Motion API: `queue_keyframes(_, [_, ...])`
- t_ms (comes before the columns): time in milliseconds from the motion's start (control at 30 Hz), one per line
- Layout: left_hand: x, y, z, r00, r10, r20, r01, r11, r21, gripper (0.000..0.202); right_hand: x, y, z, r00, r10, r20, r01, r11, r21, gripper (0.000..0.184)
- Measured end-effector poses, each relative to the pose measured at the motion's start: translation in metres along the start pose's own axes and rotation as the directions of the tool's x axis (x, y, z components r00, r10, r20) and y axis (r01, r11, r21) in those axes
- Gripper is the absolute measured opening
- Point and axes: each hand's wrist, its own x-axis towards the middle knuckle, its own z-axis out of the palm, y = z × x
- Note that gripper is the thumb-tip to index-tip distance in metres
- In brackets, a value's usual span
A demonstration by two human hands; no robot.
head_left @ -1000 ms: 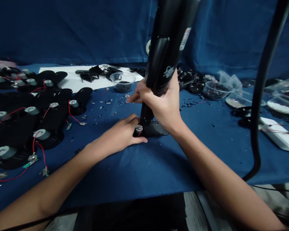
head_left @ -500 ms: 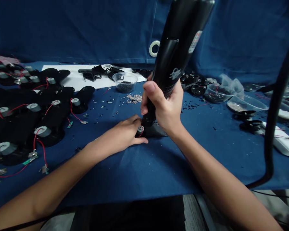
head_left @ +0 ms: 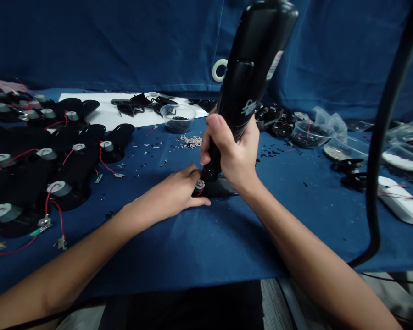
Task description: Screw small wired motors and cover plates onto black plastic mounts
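Note:
My right hand [head_left: 234, 153] is wrapped round a big black electric screwdriver [head_left: 248, 78], which leans up to the right with its tip down on a black plastic part [head_left: 220, 187] lying on the blue cloth. My left hand [head_left: 174, 191] rests on the cloth and grips the left end of that part, beside a small round motor with a red wire [head_left: 198, 186]. A thick black cable [head_left: 382, 137] from the tool hangs down at the right.
Rows of black parts with motors and red wires [head_left: 55, 156] fill the left. A clear bowl of small dark screws [head_left: 177, 117] and loose screws [head_left: 191, 140] lie behind my hands. More bowls [head_left: 347, 147] and a white device [head_left: 402, 201] sit at the right.
The screwdriver tilted from near upright to leaning right. My right hand's fingers came off the cloth by the loose screws and closed round the tool. My left hand stayed put.

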Motion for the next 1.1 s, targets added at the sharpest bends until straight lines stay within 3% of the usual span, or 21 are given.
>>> queue_keyframes(533, [0.001,-0.002,-0.001,1.0,0.011,0.008,-0.011,1.0,-0.017,0.058,0.001,-0.001,0.003,1.0,0.001,0.015,-0.001,1.0,-0.017,0.031])
queue_keyframes(700, [0.001,-0.002,-0.005,0.999,-0.006,0.038,0.01,0.996,-0.094,0.052,0.003,-0.013,-0.014,0.971,-0.007,0.237,0.031,0.995,-0.094,0.022])
queue_keyframes(800, [0.0,0.0,-0.008,0.998,-0.03,0.063,0.04,0.988,-0.15,0.047,0.009,-0.022,-0.036,0.911,0.091,0.402,-0.041,0.991,-0.13,0.036])
queue_keyframes(867, [-0.001,0.001,-0.009,0.998,-0.037,0.054,0.046,0.984,-0.172,0.046,0.016,-0.025,-0.05,0.833,0.168,0.527,-0.071,0.977,-0.199,0.039])
queue_keyframes(967, [-0.002,0.004,-0.011,0.999,-0.026,0.038,0.033,0.982,-0.187,0.046,0.024,-0.02,-0.063,0.626,0.334,0.705,0.017,0.897,-0.441,0.029])
queue_keyframes(1033, [-0.003,0.007,-0.014,0.998,-0.04,0.049,0.049,0.981,-0.19,0.045,0.026,-0.013,-0.066,0.509,0.431,0.745,0.079,0.838,-0.539,0.024])
queue_keyframes(1100, [-0.003,0.009,-0.016,0.996,-0.063,0.066,0.074,0.98,-0.183,0.043,0.024,-0.004,-0.066,0.514,0.43,0.742,0.133,0.815,-0.564,0.023])
